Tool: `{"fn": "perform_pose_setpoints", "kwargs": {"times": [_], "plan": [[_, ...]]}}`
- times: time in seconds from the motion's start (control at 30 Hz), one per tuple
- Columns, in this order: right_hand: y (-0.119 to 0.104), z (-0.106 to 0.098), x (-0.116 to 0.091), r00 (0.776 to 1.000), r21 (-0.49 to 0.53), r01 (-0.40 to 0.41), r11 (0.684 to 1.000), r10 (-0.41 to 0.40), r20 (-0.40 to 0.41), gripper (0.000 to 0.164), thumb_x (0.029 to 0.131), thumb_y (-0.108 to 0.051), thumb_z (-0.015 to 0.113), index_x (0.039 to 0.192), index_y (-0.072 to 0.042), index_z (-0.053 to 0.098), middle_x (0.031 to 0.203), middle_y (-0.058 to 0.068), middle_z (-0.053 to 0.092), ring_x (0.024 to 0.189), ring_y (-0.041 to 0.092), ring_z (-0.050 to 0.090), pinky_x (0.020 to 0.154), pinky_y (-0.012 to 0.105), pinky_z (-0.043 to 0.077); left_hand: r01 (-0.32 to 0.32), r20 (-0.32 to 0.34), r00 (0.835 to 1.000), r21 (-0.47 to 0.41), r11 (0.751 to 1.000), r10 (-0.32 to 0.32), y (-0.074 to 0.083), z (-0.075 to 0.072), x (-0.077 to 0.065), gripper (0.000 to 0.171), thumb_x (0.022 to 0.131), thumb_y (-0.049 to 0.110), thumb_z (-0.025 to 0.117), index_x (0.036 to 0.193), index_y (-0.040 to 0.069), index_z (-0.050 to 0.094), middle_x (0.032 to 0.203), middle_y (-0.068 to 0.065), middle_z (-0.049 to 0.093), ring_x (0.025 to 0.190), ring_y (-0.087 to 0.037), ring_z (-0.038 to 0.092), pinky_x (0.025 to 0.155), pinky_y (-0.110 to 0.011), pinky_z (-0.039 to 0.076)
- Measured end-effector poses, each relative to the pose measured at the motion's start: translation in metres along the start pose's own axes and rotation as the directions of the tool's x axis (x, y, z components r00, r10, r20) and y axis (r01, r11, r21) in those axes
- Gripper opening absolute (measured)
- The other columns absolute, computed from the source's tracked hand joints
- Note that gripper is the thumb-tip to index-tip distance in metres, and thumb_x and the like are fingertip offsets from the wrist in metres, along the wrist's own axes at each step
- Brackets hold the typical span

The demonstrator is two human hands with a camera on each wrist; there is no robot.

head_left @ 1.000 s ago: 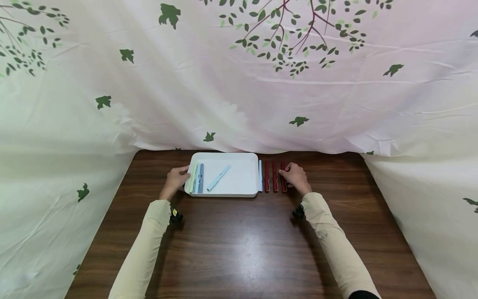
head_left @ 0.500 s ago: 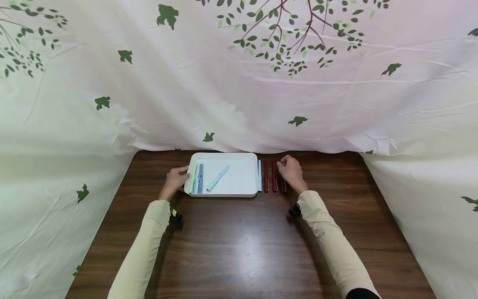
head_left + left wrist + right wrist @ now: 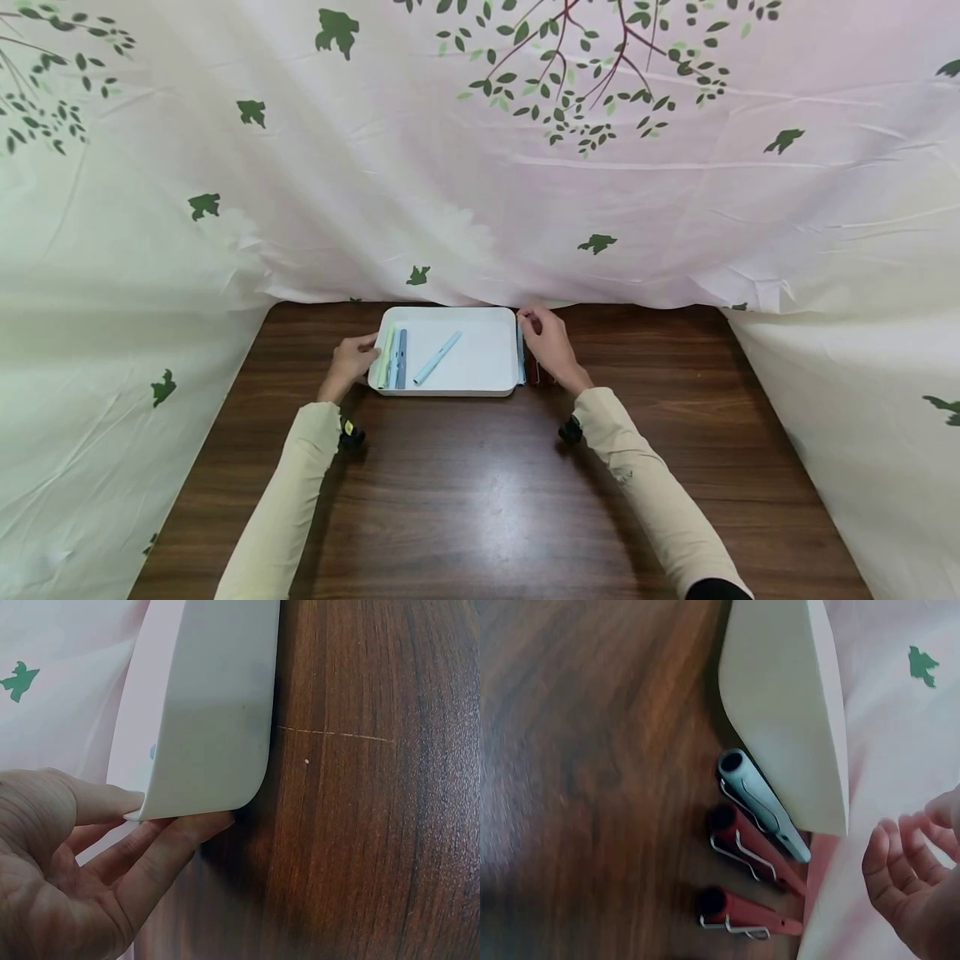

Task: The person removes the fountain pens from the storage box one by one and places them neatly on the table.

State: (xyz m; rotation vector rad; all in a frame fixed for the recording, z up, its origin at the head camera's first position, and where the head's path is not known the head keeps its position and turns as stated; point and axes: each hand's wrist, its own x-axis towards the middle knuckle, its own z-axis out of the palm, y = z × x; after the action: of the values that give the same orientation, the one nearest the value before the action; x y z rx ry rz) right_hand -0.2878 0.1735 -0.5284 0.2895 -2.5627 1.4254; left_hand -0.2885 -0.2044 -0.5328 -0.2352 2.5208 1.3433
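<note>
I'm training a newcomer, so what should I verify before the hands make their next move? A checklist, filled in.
1. Left hand gripping the tray: ok.
2. Right hand free of pens: ok.
3. Slanted pen parallel to the grey-blue pen in the tray: not ok.
4. Outer blue pen lying on the table, outside the tray: ok.
5. Count of red pens: cannot tell; the right hand partly covers them in the head view.

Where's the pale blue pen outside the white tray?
In the head view, the pale blue pen lies on the brown wooden table just right of the white rectangular tray, between it and a dark red pen.
</note>
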Motion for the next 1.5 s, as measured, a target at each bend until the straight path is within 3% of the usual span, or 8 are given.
{"fn": "perform_pose_setpoints", "kwargs": {"times": [0.13, 0.3, 0.47, 0.63, 0.9, 1.1, 1.3, 1.5], "plan": [[-0.002, 0.009, 0.0, 1.0, 0.019, 0.003, 1.0, -0.003, 0.024, 0.023, 0.11, -0.016, 0.056, 0.123, -0.001, 0.068, 0.101, 0.015, 0.067, 0.082, 0.023, 0.056, 0.073, 0.035, 0.047, -0.006, -0.006, 1.0, 0.016, 1.0, 0.006, -0.001, 0.0, 0.0, 0.05, 0.11, 0.019, 0.052, 0.158, 0.008, 0.046, 0.139, -0.026, 0.061, 0.091, -0.022, 0.067, 0.064, -0.026, 0.055], [-0.004, 0.018, 0.0, 0.999, 0.047, -0.016, 0.999, 0.014, 0.051, 0.035, 0.111, -0.026, 0.055, 0.135, -0.003, 0.064, 0.106, 0.013, 0.068, 0.085, 0.024, 0.06, 0.071, 0.034, 0.051, -0.011, -0.015, 1.0, 0.023, 1.0, 0.011, 0.0, 0.001, 0.001, 0.05, 0.11, 0.019, 0.053, 0.158, 0.01, 0.047, 0.14, -0.024, 0.062, 0.094, -0.023, 0.066, 0.065, -0.025, 0.054], [-0.006, 0.026, 0.001, 0.994, 0.115, -0.047, 0.992, 0.036, 0.099, 0.043, 0.11, -0.035, 0.056, 0.143, -0.007, 0.059, 0.115, 0.015, 0.068, 0.093, 0.032, 0.066, 0.068, 0.035, 0.059, -0.017, -0.02, 1.0, 0.031, 0.999, 0.018, -0.001, 0.001, 0.001, 0.049, 0.11, 0.02, 0.052, 0.158, 0.01, 0.048, 0.139, -0.024, 0.063, 0.095, -0.025, 0.066, 0.067, -0.027, 0.054], [-0.008, 0.035, 0.002, 0.99, 0.156, -0.08, 0.984, 0.061, 0.125, 0.045, 0.109, -0.033, 0.058, 0.144, -0.005, 0.058, 0.117, 0.017, 0.067, 0.096, 0.04, 0.068, 0.069, 0.04, 0.062, -0.018, -0.019, 1.0, 0.04, 0.999, 0.019, -0.001, 0.002, 0.002, 0.048, 0.11, 0.021, 0.051, 0.157, 0.01, 0.048, 0.142, -0.023, 0.062, 0.101, -0.025, 0.064, 0.076, -0.029, 0.053], [-0.017, 0.051, 0.003, 0.982, 0.082, -0.109, 0.991, 0.094, 0.166, 0.048, 0.108, -0.033, 0.06, 0.146, -0.005, 0.056, 0.115, 0.013, 0.068, 0.092, 0.03, 0.07, 0.065, 0.036, 0.061, -0.027, -0.018, 0.999, 0.05, 0.998, 0.028, 0.0, 0.0, 0.0, 0.049, 0.11, 0.02, 0.051, 0.157, 0.008, 0.047, 0.142, -0.025, 0.061, 0.102, -0.027, 0.064, 0.075, -0.03, 0.052], [-0.022, 0.059, 0.003, 0.963, 0.02, -0.118, 0.993, 0.109, 0.245, 0.053, 0.107, -0.039, 0.06, 0.15, -0.008, 0.053, 0.12, 0.013, 0.067, 0.095, 0.025, 0.07, 0.067, 0.033, 0.061, -0.037, -0.018, 0.999, 0.05, 0.998, 0.038, 0.002, 0.0, -0.001, 0.049, 0.11, 0.02, 0.051, 0.157, 0.007, 0.047, 0.145, -0.024, 0.059, 0.101, -0.026, 0.062, 0.078, -0.031, 0.05], [-0.025, 0.068, -0.002, 0.931, -0.027, -0.122, 0.992, 0.124, 0.342, 0.057, 0.107, -0.043, 0.059, 0.154, -0.011, 0.049, 0.124, 0.014, 0.069, 0.097, 0.025, 0.072, 0.071, 0.034, 0.06, -0.041, -0.002, 0.999, 0.045, 0.998, 0.041, -0.004, 0.003, -0.001, 0.049, 0.11, 0.02, 0.051, 0.157, 0.006, 0.047, 0.141, -0.026, 0.061, 0.084, -0.021, 0.063, 0.065, -0.027, 0.049], [-0.027, 0.078, -0.001, 0.889, -0.114, -0.052, 0.992, 0.098, 0.448, 0.061, 0.108, -0.046, 0.055, 0.159, -0.014, 0.045, 0.124, 0.014, 0.069, 0.107, 0.025, 0.068, 0.083, 0.038, 0.059, -0.049, -0.028, 0.998, 0.052, 0.997, 0.051, -0.004, 0.003, -0.001, 0.048, 0.11, 0.018, 0.051, 0.156, 0.005, 0.049, 0.139, -0.026, 0.063, 0.094, -0.023, 0.063, 0.069, -0.026, 0.049]]}}
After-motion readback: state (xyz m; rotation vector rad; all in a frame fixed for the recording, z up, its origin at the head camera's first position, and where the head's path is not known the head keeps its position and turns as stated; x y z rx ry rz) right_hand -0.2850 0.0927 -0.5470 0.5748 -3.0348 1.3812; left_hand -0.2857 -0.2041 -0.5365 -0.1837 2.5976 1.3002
